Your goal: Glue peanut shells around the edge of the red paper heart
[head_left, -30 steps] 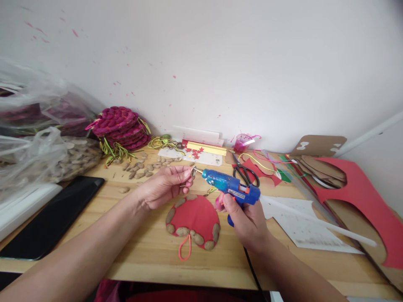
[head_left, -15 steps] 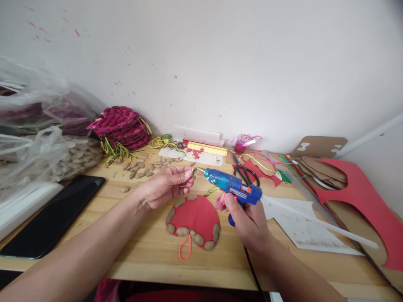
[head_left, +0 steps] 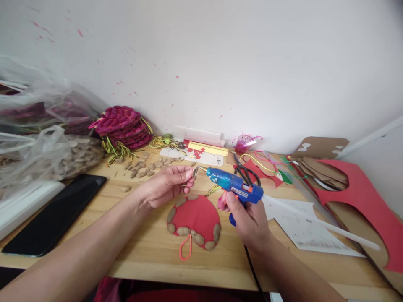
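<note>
Between the thumb and fingertips of my left hand [head_left: 173, 184] is a peanut shell [head_left: 195, 172], held up over the table. My right hand [head_left: 250, 220] is wrapped round the handle of a blue hot glue gun [head_left: 233, 183], its metal nozzle pointing left at the shell and at or very near it. Below both hands lies a red rounded piece [head_left: 198, 216] with several peanut shells glued or set along its rim. An orange cord loop [head_left: 185, 248] sticks out at its near edge.
Loose peanut shells [head_left: 138, 170] lie behind my left hand, beside a clear bag of shells [head_left: 82, 157]. A black phone [head_left: 56, 214] rests at left. Scissors [head_left: 244, 170], papers [head_left: 305, 222] and cut red card [head_left: 368, 201] are at right. A black cord [head_left: 252, 268] hangs from the gun.
Hardly anything differs. The glue gun has shifted very slightly right against the shell; both hands keep their holds, and the whole view has drifted a little.
</note>
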Motion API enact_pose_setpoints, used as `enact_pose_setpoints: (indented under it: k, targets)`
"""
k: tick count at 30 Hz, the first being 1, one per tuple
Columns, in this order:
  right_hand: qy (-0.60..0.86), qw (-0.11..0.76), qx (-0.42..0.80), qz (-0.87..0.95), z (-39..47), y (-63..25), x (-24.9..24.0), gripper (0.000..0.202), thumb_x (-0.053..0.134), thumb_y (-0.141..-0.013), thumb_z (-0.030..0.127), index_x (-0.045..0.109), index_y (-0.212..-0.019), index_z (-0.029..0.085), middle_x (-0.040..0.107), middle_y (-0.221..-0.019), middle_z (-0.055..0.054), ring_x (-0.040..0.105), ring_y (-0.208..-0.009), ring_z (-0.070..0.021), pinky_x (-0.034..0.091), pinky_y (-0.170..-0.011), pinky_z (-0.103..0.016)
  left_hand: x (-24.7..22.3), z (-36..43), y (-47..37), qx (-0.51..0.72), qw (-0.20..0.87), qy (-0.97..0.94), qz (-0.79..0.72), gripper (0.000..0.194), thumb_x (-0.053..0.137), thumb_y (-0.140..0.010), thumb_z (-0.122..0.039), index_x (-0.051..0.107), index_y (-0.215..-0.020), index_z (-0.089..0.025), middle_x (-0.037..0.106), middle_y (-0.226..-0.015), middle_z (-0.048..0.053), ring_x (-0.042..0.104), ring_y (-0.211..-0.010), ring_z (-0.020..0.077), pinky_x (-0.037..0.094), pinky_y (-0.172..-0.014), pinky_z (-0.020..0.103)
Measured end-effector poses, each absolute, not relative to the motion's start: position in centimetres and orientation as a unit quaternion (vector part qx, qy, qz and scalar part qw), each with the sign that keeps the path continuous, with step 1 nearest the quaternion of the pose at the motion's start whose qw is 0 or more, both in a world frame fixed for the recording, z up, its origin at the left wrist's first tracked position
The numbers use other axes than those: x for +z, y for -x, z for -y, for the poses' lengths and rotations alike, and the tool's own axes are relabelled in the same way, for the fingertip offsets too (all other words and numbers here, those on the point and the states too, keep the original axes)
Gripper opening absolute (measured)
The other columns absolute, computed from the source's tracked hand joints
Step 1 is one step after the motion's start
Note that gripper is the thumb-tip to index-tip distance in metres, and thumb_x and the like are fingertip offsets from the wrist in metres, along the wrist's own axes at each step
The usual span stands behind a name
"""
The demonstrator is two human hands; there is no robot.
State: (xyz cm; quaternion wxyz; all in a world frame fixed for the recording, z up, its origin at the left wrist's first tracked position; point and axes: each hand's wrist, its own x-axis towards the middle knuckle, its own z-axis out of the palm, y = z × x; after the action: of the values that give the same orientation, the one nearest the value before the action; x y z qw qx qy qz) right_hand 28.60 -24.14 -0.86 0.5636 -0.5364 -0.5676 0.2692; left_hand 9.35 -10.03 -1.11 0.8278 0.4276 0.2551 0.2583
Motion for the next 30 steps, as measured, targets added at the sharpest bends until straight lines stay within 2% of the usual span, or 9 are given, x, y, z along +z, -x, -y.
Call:
enact_pose_setpoints:
  k: [20,30]
  targets:
    - [0.545,0.559,0.276,0.561,24.37,-28.47,-0.64,0.03,0.058,-0.101,0.041,0.067,-0.084,0.018,0.071,-0.073,-0.005,0.068,-0.066,-0.0168,0.055,-0.059,-0.026,-1.42,9.67,-9.25,0.28,0.838,-0.402,-0.239,0.036,0.094,-0.069,-0.035,0.068,-0.079,-0.012,0.059,-0.071,0.0,0.055,-0.063,0.0075,0.049,-0.058,0.017]
    - [0.551,0.517,0.261,0.601,24.58,-28.66,-0.67,0.032,0.054,-0.103,0.039,0.064,-0.08,0.019,0.063,-0.067,-0.002,0.06,-0.059,-0.0144,0.049,-0.055,-0.026,-1.47,9.66,-9.34,0.309,0.835,-0.386,-0.243,0.035,0.096,-0.065,-0.031,0.07,-0.079,-0.014,0.059,-0.069,0.0,0.053,-0.063,0.0087,0.05,-0.058,0.018]
